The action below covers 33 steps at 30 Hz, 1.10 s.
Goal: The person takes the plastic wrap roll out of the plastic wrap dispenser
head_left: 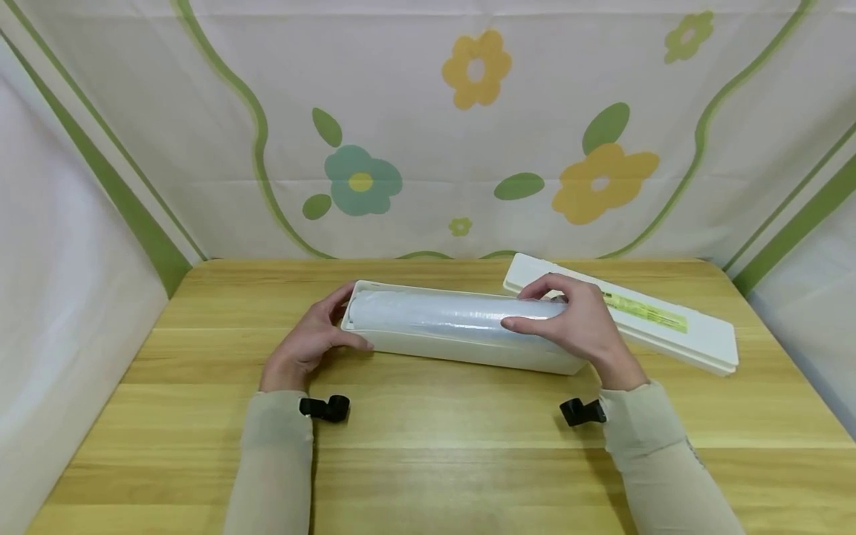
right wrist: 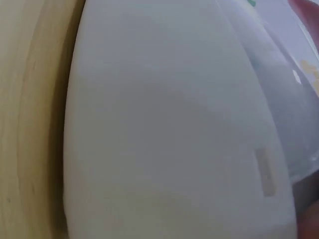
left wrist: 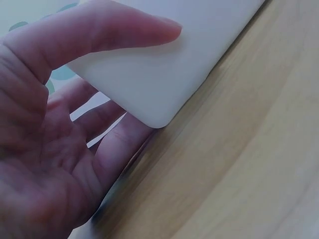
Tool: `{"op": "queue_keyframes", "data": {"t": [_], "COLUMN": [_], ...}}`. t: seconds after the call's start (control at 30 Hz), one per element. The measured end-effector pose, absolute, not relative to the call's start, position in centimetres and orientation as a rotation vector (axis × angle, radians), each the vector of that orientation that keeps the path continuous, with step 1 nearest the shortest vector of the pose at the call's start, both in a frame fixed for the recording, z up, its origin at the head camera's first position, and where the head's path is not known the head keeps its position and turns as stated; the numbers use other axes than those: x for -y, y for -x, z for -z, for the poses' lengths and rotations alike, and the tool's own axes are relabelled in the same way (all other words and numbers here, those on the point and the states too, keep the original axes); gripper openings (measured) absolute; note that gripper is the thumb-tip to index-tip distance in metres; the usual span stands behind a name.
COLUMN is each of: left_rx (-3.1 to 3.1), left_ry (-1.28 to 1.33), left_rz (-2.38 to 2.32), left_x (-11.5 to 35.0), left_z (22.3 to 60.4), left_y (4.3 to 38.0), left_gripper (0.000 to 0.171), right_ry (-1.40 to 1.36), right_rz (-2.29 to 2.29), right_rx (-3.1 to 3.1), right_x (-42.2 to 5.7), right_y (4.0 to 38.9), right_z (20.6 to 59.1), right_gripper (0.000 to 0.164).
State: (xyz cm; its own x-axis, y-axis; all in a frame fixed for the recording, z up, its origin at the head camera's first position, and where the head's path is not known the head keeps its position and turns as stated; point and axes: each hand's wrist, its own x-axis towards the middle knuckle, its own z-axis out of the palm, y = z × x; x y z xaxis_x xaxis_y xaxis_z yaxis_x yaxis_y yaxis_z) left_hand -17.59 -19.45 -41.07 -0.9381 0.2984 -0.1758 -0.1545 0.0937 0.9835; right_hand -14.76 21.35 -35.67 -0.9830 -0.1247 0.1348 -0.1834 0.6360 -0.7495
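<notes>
A long white box [head_left: 461, 358] lies across the table with its top off, holding a shiny roll of plastic wrap [head_left: 428, 312]. At the box's left end, my left hand [head_left: 309, 340] grips the corner, thumb along the front wall and fingers behind. The left wrist view shows that thumb [left wrist: 144, 32] against the white wall. My right hand [head_left: 580, 318] holds the roll near its right end between thumb and fingers; the roll tilts up there, out of the box. In the right wrist view the box wall [right wrist: 164, 109] hides most of this hand.
A white lid [head_left: 712, 342] with a yellow-green label lies slantwise behind and right of the box. The wooden table [head_left: 441, 461] ends at a flowered cloth wall [head_left: 414, 111], with cloth sides left and right. A small black camera mount sticks out from each sleeve.
</notes>
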Motion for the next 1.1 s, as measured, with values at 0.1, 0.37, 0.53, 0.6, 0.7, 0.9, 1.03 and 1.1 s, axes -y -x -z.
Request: {"op": "queue_keyframes", "data": {"t": [0.1,0.37,0.53,0.6,0.7,0.9,1.03,1.1], "left_rx": [-2.044,-2.058,-2.058,-2.058,-2.063,-2.056,-2.04,-2.041], "left_ry": [-0.141,-0.146,-0.149,-0.147,-0.154,-0.148,-0.139,-0.152], "left_rz": [-1.911,-1.896,-1.896,-1.898,-1.899,-1.894,-1.892,-1.885], "left_x": [19.5,19.5,19.7,19.8,19.9,19.7,19.5,19.5], "left_z": [41.1,41.2,41.2,41.2,41.1,41.1,41.1,41.1], "left_y": [17.5,17.6,17.5,17.5,17.5,17.6,17.5,17.5], "left_gripper": [0.112,0.113,0.113,0.114,0.113,0.112,0.113,0.113], "right_ry": [-0.289,-0.489,-0.593,-0.601,-0.568,-0.478,-0.41,-0.366], "right_rz": [-1.263,-0.944,-0.725,-0.709,-0.738,-0.82,-0.882,-0.918], "right_rx": [2.823,2.98,3.039,3.041,3.022,2.98,2.952,2.943], "right_x": [-21.3,-21.4,-21.1,-20.9,-20.8,-21.2,-21.6,-21.9], "right_y": [14.7,14.7,14.9,14.9,14.8,14.6,14.4,14.2], "right_z": [35.6,35.3,34.7,34.3,34.1,34.4,34.6,34.5], "right_gripper": [0.046,0.079,0.076,0.076,0.076,0.079,0.078,0.078]}}
